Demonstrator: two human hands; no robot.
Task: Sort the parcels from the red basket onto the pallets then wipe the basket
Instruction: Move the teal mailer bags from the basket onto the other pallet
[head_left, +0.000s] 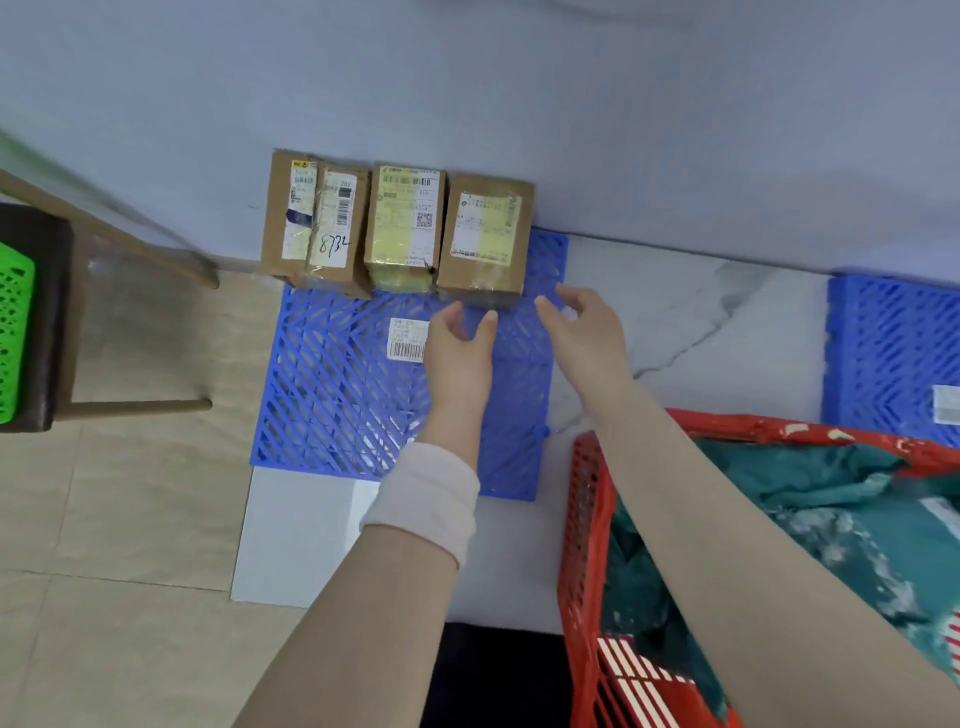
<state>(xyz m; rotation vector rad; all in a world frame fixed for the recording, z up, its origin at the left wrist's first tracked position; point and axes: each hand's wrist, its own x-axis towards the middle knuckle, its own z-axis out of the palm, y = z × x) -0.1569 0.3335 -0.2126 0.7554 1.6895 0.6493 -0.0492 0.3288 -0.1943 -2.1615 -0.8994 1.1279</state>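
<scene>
Four parcels (405, 223) lined up on blue pallet (337, 389).
We note left hand (460, 348) and right hand (582, 332) open, empty, just in front of rightmost parcel (485, 239); red basket (587, 519) nearby on right.

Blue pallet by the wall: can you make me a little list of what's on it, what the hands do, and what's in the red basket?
blue pallet: on the floor, against the wall
boxes: four cardboard boxes in a row along its far edge
left hand: open, just before the rightmost box
right hand: open, near the same box
red basket: holds a teal bag
</scene>
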